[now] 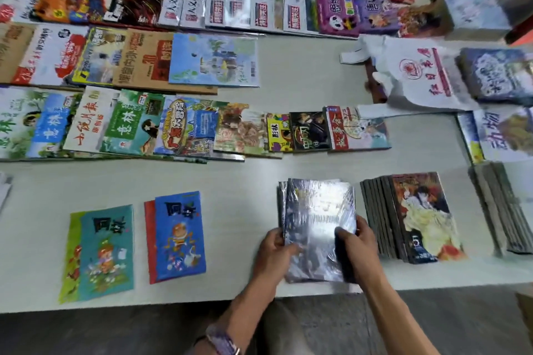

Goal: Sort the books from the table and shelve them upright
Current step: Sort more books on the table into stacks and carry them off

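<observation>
At 5 o'clock on the table [245, 176], near edge: shrink-wrapped stack [317, 222] lies flat, long axis 12-to-6. Left hand [275, 251] and right hand [356, 248] clasp its lower sides, fingers curled, equally near. Upending likely follows.

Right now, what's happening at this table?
A person stands at the near edge of a white table covered in rows of overlapping books lying flat. Both hands grip a small stack of shiny plastic-wrapped books: the left hand on its left edge, the right hand on its right edge. The stack rests on or just above the table. Beside it sits a fanned pile of comic books. Nothing here is upright yet, and no shelf is in view.
</observation>
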{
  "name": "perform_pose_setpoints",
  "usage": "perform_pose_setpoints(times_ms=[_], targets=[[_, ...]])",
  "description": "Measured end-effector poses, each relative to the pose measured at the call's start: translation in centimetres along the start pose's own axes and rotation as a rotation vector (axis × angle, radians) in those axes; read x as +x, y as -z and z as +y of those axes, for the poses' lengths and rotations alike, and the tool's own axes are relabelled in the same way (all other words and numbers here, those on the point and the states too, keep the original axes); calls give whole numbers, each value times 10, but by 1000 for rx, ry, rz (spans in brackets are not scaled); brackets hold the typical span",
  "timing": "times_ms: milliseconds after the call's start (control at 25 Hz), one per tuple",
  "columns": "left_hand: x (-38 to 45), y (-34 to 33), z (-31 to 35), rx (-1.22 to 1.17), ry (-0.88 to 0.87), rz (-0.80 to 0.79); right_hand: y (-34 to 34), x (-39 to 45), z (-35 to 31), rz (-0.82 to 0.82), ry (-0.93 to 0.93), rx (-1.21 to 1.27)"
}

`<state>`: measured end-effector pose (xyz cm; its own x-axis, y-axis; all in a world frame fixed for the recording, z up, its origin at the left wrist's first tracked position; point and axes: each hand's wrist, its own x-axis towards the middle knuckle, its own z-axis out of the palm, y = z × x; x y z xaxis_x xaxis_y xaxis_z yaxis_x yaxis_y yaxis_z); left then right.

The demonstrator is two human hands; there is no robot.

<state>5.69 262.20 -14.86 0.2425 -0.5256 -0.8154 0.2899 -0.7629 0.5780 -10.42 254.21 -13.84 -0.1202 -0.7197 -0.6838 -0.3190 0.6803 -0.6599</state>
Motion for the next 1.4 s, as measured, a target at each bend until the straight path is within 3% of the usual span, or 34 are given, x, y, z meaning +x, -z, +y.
perform_pose_setpoints(times_ms=[80, 160, 240, 320, 400, 480, 600, 680, 760, 920, 1000, 1120, 1280, 1400], targets=[[4, 1, 2, 17, -12, 43, -7, 7, -7, 73, 136, -233], [3, 15, 2, -27, -23, 74, -22, 0, -13, 227, 294, -619], [1, 50, 1, -162, -52, 163, -49, -16, -15, 288, 492, -794], [-3, 103, -1, -334, -94, 334, -84, -40, -17, 122, 627, -708], [-9, 166, -11, -388, -118, 561, -128, -66, -16, -227, 522, -562], [-13, 225, -27, -244, -88, 786, -171, -86, -10, -496, 378, -584], [-13, 302, -51, 133, 50, 948, -232, -101, 3, -590, 425, -736], [-8, 329, -57, 334, 159, 874, -261, -104, 10, -531, 461, -880], [-3, 336, -57, 448, 156, 820, -278, -107, 14, -455, 452, -946], [7, 349, -55, 447, 168, 771, -297, -110, 21, -389, 424, -901], [12, 363, -53, 276, 203, 664, -302, -111, 23, -362, 401, -858], [9, 374, -50, -151, 79, 488, -303, -110, 24, -330, 400, -772], [-6, 375, -51, -529, -122, 197, -302, -106, 21, -315, 283, -556], [-8, 338, -41, -478, -153, 121, -296, -102, 15, -316, 99, -313]])
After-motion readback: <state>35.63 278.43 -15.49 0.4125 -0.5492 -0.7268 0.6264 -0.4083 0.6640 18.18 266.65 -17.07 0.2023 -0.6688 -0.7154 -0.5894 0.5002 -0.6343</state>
